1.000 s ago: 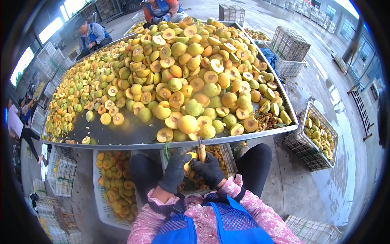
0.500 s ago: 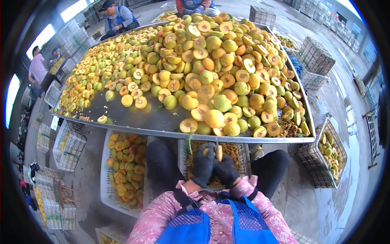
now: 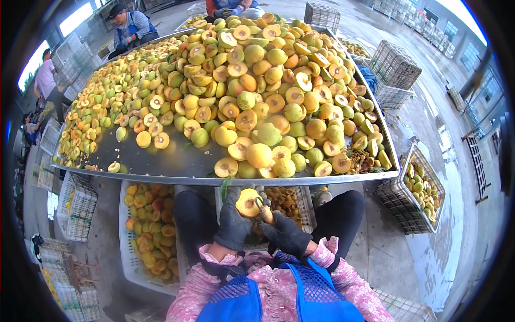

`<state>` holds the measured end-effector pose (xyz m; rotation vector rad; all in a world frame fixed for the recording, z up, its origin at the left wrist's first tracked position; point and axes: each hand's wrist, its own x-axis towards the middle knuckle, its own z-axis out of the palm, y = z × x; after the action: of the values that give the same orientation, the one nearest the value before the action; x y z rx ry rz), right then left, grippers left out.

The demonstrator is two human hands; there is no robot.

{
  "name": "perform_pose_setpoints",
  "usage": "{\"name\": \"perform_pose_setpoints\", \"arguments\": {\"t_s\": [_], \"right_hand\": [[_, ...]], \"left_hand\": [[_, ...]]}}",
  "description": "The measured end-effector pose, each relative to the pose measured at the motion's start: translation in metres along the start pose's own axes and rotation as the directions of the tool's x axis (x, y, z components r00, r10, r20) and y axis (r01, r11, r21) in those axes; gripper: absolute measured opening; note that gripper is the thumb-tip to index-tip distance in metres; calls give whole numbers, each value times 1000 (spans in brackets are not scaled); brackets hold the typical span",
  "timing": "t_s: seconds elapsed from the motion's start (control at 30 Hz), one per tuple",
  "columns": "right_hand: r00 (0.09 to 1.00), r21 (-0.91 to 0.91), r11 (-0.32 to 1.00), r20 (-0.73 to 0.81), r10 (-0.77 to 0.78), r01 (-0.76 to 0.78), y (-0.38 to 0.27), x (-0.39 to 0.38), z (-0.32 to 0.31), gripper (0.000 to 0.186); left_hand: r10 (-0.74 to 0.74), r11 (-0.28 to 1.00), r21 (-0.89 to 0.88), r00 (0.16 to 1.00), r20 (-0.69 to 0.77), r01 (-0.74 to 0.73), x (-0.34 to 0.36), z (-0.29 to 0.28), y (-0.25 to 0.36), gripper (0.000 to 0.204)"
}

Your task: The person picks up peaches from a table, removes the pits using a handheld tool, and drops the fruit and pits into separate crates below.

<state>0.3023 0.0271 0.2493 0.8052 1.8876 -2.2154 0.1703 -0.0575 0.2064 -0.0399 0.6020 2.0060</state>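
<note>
My gloved left hand [image 3: 233, 225] is closed around a peach half [image 3: 246, 203], its yellow cut face turned up, just below the front edge of the metal table [image 3: 214, 181]. In my gloved right hand [image 3: 289, 234] is a pitting knife [image 3: 266, 215] with a wooden handle and a curved metal end, which meets the right side of the cut face. Whether the stone is still inside cannot be made out. Beyond my hands, a heap of halved and whole-looking yellow-green peaches [image 3: 245, 100] covers much of the table.
Between my knees, a crate holds brown-orange scraps [image 3: 284, 199], partly hidden by my hands. A white crate [image 3: 129, 263] of peaches stands left of my legs, a grey crate [image 3: 399, 206] of halves to the right. Two people [image 3: 130, 29] sit across the table.
The peach half now shows in my left hand, cut face up. My hands have moved slightly apart, and the knife's curved end has come to the fruit. The whole view has shifted left.
</note>
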Motion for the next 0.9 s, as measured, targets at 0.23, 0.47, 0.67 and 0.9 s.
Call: {"name": "perform_pose_setpoints", "arguments": {"t_s": [0.23,0.47,0.67,0.9], "right_hand": [[994,-223,974,-86,-62,41,-5,1,3,30],[980,-393,919,-173,-102,27,14,14,13,28],[913,-564,770,-66,-403,299,43,27,15,37],[990,-157,977,23,-140,142,31,27,20,51]], "left_hand": [[9,999,44,998,65,-12,2,-3,-6,48],[60,996,74,998,-25,-58,3,-2,-16,39],[109,994,39,990,-93,-106,6,-2,-23,34],[100,994,62,981,-166,-91,8,-13,-20,30]]}}
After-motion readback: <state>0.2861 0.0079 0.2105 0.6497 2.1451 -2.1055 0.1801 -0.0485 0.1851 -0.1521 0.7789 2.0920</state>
